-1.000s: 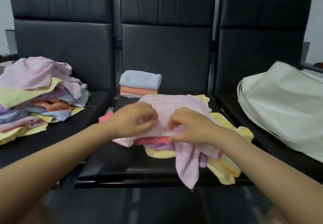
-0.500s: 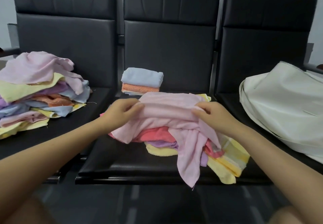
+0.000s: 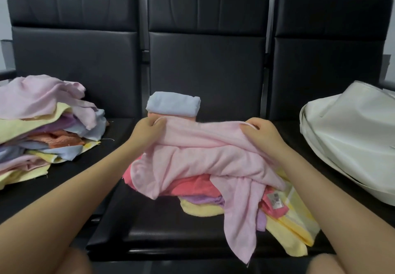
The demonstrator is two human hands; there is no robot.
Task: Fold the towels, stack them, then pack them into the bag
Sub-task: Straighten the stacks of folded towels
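Head view, three black seats in a row. Left hand (image 3: 147,130) and right hand (image 3: 259,133) each pinch the far edge of a pink towel (image 3: 203,158), fingers curled round the cloth near its two upper corners; each grip is closed on the towel. The towel hangs slack between the hands over the middle seat (image 3: 154,228), crumpled, with one long tail trailing toward the seat's front edge; it drapes over a loose heap of unfolded towels (image 3: 284,220) in coral, lilac and yellow. Judged from its sag and creases, the cloth is light, soft and limp; it will not hold a shape unaided, so the corners are the sensible holds, pulled taut before any fold; a mid-edge hold would let it bunch. Behind the hands, against the backrest, a folded stack (image 3: 174,104) shows a pale blue towel on top of an orange one, partly hidden. On the left seat lies a second, larger pile of unfolded towels (image 3: 44,128). On the right seat a white bag (image 3: 350,136) lies slumped on its side; its mouth and contents cannot be seen. Folding appears at an early stage.
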